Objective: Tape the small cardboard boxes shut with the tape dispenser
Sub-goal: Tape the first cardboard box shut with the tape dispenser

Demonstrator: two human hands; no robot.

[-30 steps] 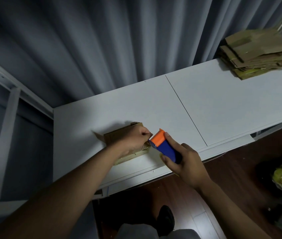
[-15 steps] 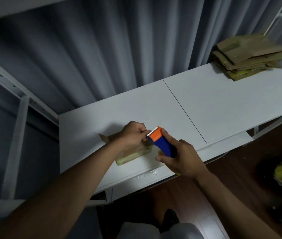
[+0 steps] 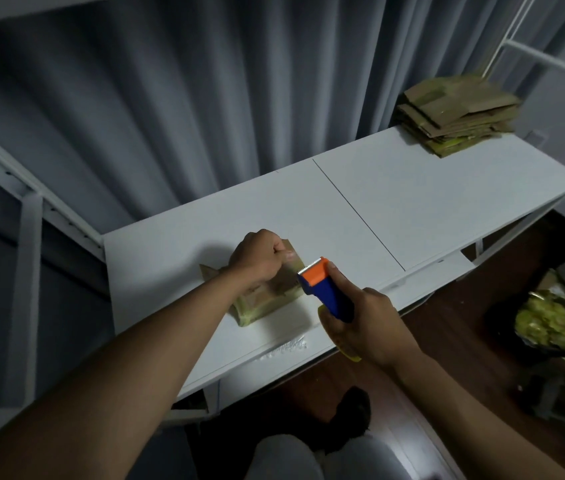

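1. The left hand (image 3: pixel 259 258) is curled into a loose fist, thumb and forefinger pinched together at the tip; what lies between them is too small and blurred to tell. The fist rests on top of the small cardboard box (image 3: pixel 267 299).
2. The right hand (image 3: pixel 367 323) is wrapped tight around the blue body of the tape dispenser (image 3: pixel 326 289), forefinger laid along its side. A bit of yellow shows under the palm.
3. The dispenser's orange head with its toothed blade points up and to the left, just beside the left hand's pinched fingers and over the near right corner of the box.
4. The box lies on the white table (image 3: pixel 412 209), near its front edge on the left half, one flap sticking out to the left.
5. A stack of flattened cardboard (image 3: pixel 454 116) sits at the far right end of the table, well apart from the box.
6. A grey curtain (image 3: pixel 205 98) hangs behind the table; a dark wooden floor (image 3: pixel 464 341) shows below.
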